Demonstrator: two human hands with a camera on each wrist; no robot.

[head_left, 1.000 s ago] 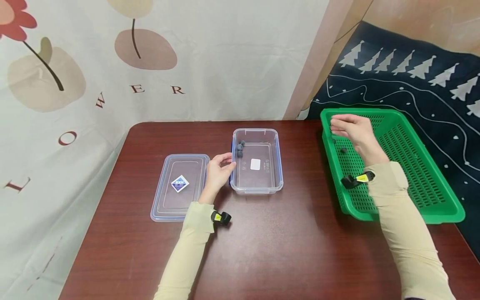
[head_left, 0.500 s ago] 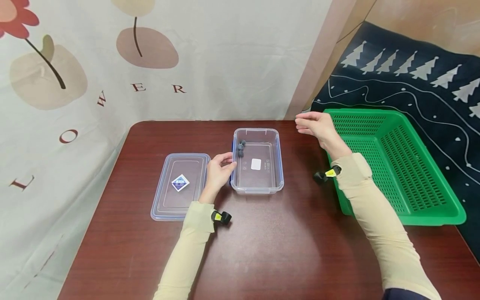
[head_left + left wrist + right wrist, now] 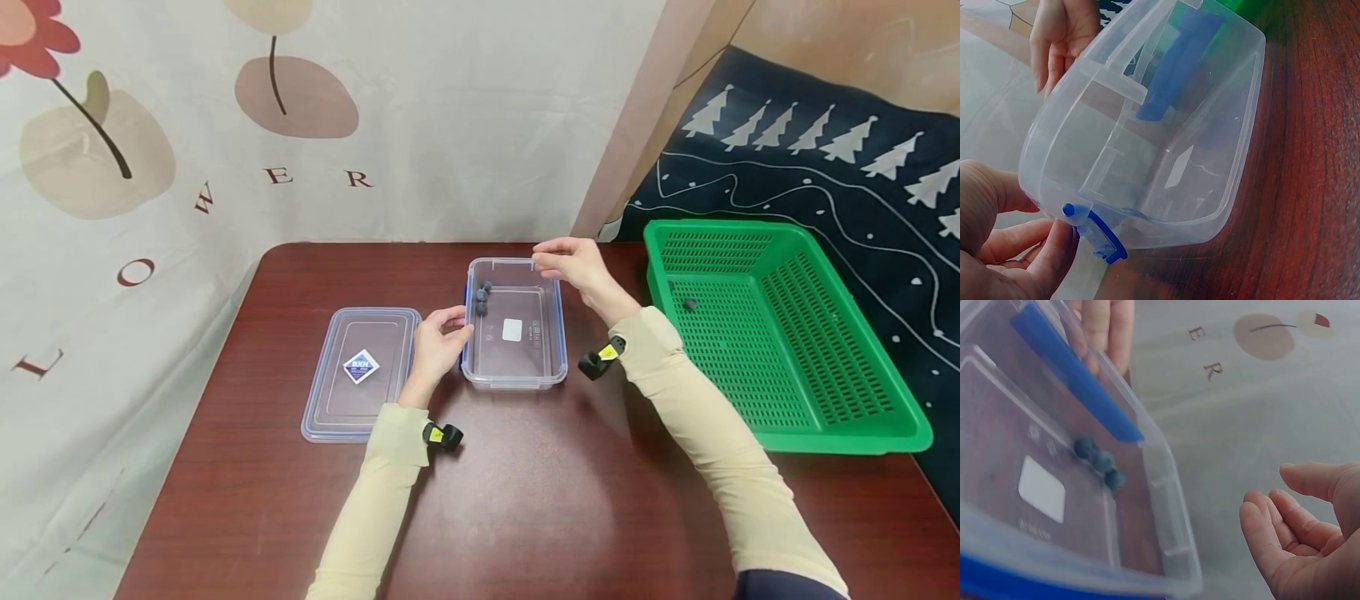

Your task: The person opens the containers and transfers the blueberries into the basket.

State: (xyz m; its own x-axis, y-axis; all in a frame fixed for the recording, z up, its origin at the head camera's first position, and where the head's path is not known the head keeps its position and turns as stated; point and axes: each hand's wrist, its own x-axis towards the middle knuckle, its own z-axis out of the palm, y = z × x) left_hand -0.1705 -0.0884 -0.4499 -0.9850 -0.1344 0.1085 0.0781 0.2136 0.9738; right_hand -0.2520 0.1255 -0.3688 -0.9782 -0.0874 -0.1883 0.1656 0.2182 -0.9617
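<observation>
- Head: my left hand (image 3: 437,342) grips the clear container (image 3: 513,384) on the bench (image 3: 540,500); my right hand (image 3: 581,268) hovers by its far right corner
- Left wrist: that grip sits beside a blue latch (image 3: 1107,234)
- Right wrist: three berries (image 3: 1103,462) inside; I can't tell whether my right hand holds anything

The head view looks forward and down across the table (image 3: 525,492). The left-wrist view faces right, close to the clear plastic container (image 3: 517,365); the right-wrist view faces left, also close. Both wrist views share that container.
</observation>
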